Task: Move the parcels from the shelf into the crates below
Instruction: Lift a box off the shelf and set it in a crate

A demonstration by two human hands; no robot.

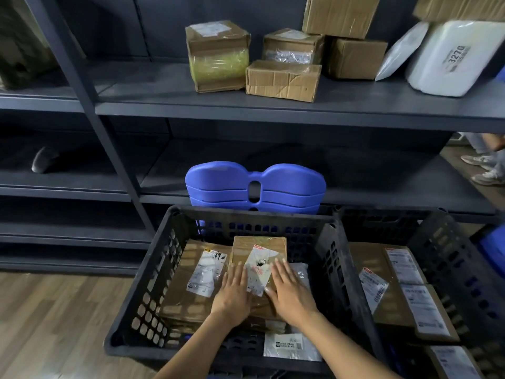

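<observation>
both forearms reach forward and down, bare to the elbow, the left hand and right hand lying side by side, palms down, fingers straight and together

Left grip, right grip — bare, forearms too.

Dim, even indoor light; wide-angle bending at the edges, soft blur throughout, shelves in deep shadow.
</observation>
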